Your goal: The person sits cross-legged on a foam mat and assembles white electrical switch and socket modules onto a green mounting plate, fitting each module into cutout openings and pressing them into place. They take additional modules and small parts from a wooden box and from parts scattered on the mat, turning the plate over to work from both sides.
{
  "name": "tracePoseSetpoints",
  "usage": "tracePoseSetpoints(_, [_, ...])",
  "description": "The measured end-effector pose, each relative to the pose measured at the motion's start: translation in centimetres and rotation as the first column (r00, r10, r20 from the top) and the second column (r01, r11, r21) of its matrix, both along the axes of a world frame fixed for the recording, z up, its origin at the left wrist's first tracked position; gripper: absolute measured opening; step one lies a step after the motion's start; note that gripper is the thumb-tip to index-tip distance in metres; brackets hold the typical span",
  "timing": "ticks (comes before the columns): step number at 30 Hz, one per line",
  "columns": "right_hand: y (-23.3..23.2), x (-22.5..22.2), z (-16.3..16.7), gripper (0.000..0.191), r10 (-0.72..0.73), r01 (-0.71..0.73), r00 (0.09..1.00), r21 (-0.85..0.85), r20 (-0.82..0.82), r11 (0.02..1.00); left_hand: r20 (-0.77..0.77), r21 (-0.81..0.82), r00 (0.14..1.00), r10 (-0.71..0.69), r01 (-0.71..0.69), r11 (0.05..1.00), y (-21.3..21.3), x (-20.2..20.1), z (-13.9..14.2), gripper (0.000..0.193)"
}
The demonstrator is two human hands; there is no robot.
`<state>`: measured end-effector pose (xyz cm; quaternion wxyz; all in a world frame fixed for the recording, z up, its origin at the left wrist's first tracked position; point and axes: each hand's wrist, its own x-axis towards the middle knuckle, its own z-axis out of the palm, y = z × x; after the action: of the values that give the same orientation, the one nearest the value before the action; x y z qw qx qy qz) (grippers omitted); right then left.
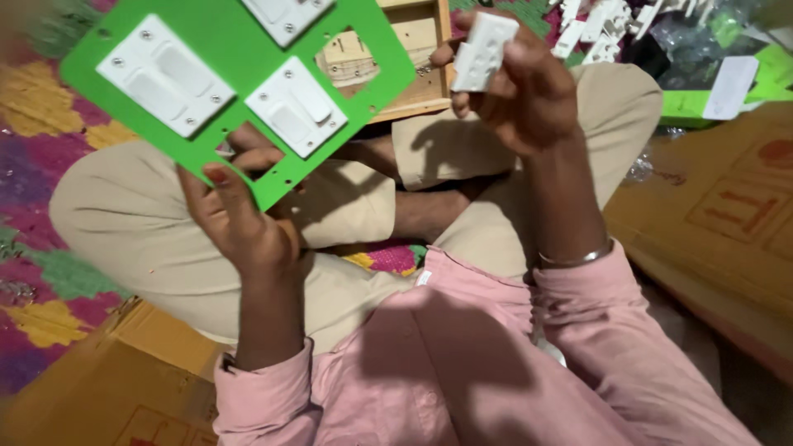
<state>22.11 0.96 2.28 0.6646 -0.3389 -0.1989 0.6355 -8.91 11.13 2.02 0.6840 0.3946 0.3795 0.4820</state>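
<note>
Person sat cross-legged on a patterned rug [33, 157], pink sleeves, beige trousers. Left hand [239, 215] was raised, fingers clamped on the lower corner of a green panel [215, 37], thumb on the front face, other fingers behind it. Panel was held tilted, up and to the left of the lap. Three white switch plates were screwed into it: one at the left [165, 74], one near the middle [296, 106], one partly cut off at the top edge [285, 15]. Two cutouts in the panel stood open, one at the right side, one by the thumb.

Right hand [516, 87] was lifted at about the same height, fingers curled tight around a loose white switch module [483, 49], held upright, just beside the panel's right edge but not touching it. A metal bangle [574, 258] sat on that wrist.

Behind the panel, a wooden box [417, 49] lay past the knees. More white plastic parts [603, 25] were heaped at the top right, next to green packaging [702, 103]. Cardboard cartons stood at the right [727, 215] and the lower left [107, 388].
</note>
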Motion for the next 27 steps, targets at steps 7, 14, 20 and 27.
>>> tracePoseSetpoints(7, [0.8, -3.2, 6.8, 0.036, -0.04, 0.075, 0.754, -0.025, 0.655, 0.997, -0.085, 0.035, 0.994, -0.069, 0.072, 0.997, -0.2, 0.4, 0.1, 0.055])
tracePoseSetpoints(14, [3.5, -7.0, 7.0, 0.023, -0.124, 0.184, 0.293, 0.071, 0.948, 0.98, -0.136, 0.135, 0.984, -0.118, 0.136, 0.981, -0.7, 0.5, -0.3, 0.053])
tracePoseSetpoints(20, [3.7, -7.0, 5.2, 0.042, -0.292, 0.22, 0.477, 0.209, 0.829, 0.953, -0.094, 0.067, 0.98, -0.174, 0.18, 0.981, -0.4, 0.4, -0.4, 0.053])
tracePoseSetpoints(27, [3.1, -7.0, 0.4, 0.031, -0.15, 0.194, 0.909, -0.077, 0.388, 0.978, 0.188, 0.03, 0.955, -0.23, 0.228, 0.973, -0.8, 0.3, -1.6, 0.081])
